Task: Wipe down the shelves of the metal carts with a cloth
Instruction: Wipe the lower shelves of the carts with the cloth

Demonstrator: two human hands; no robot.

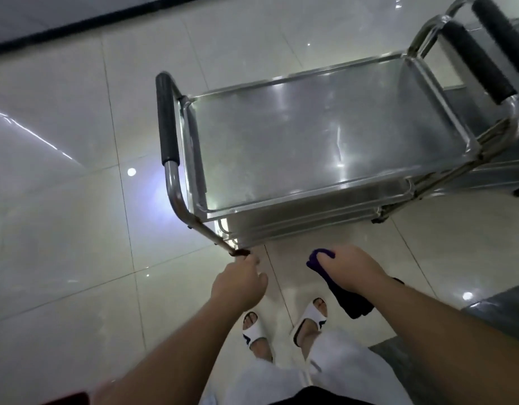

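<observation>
Gripping a soft purple cloth point(321, 260) in my curled right hand point(350, 267), I hold my left hand point(240, 280), fingers loosely curled, just below the smooth steel cart point(325, 141).

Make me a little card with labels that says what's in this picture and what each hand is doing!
place: shiny tiled floor
cart: metal cart, top shelf bare, black grip on its handle
second cart: behind it at the right, black handle grips
left hand: fingers curled, by the cart's lower near corner; contact unclear
right hand: holds a dark purple cloth, which hangs below it
cloth on shelf: no, not yet
feet: white slippers
</observation>
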